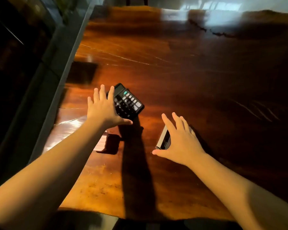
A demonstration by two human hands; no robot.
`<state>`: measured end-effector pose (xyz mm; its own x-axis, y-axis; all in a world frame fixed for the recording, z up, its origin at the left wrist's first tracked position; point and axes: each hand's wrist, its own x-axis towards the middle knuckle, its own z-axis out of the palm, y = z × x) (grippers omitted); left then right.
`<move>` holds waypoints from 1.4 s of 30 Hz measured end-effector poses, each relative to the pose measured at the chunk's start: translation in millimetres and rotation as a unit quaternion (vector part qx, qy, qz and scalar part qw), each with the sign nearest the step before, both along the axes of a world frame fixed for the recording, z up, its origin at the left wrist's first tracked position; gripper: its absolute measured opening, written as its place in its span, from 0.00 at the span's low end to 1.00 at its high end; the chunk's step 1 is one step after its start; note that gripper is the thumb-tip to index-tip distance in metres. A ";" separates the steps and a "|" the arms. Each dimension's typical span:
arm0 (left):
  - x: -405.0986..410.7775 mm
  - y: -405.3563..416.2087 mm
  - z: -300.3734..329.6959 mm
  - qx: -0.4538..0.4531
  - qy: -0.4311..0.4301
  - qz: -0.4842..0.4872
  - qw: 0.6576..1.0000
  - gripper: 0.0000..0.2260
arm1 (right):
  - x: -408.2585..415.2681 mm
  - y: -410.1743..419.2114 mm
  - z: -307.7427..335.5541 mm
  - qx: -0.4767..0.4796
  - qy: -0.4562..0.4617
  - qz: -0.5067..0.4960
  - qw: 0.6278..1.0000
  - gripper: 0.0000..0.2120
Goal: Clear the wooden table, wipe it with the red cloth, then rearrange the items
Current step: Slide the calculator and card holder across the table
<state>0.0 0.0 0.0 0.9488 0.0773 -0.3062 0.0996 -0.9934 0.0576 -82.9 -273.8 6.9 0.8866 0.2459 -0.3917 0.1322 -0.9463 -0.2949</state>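
Observation:
A black calculator (pixel 129 103) with grey keys sits at an angle on the wooden table (pixel 173 72), left of centre. My left hand (pixel 103 108) is spread over its left edge, fingers straight, index finger along the side and thumb at its near corner. A flat object with a grey edge and dark face (pixel 163 140) lies to the right. My right hand (pixel 179 141) hovers over it with fingers splayed and thumb stretched out to the left, hiding most of it. No red cloth is in view.
A pale pinkish thing (pixel 101 141) shows on the table partly under my left forearm. A dark rectangular patch (pixel 83 73) lies near the table's left edge. A grey ledge (pixel 56 77) runs along the left side. The far tabletop reflects window light.

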 end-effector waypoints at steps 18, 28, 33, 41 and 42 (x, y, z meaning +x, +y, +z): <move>31.1 -4.9 -22.5 0.076 0.035 -0.041 0.996 0.76 | 3.0 5.5 -47.2 -0.012 -0.005 0.020 1.000 0.59; 27.7 -5.4 -21.5 0.086 0.059 -0.013 0.994 0.76 | 2.7 6.8 -51.7 -0.011 -0.013 0.014 1.000 0.57; 30.5 -14.5 -22.8 0.093 0.069 0.000 0.993 0.78 | 2.8 7.7 -50.8 -0.006 -0.019 0.008 1.000 0.56; 33.2 -22.2 -13.1 0.156 0.064 -0.034 0.985 0.76 | -2.3 1.3 -43.5 -0.002 -0.027 -0.032 0.999 0.56; 33.2 -23.5 -10.8 0.162 0.060 -0.043 0.984 0.76 | -3.4 -0.7 -41.7 -0.003 -0.030 -0.039 0.999 0.56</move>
<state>33.2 -23.5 -10.8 0.9149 0.1098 -0.3885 0.0007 -0.9627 -0.2705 -86.3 -274.4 -34.8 0.9248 0.1732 -0.3386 0.0757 -0.9562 -0.2826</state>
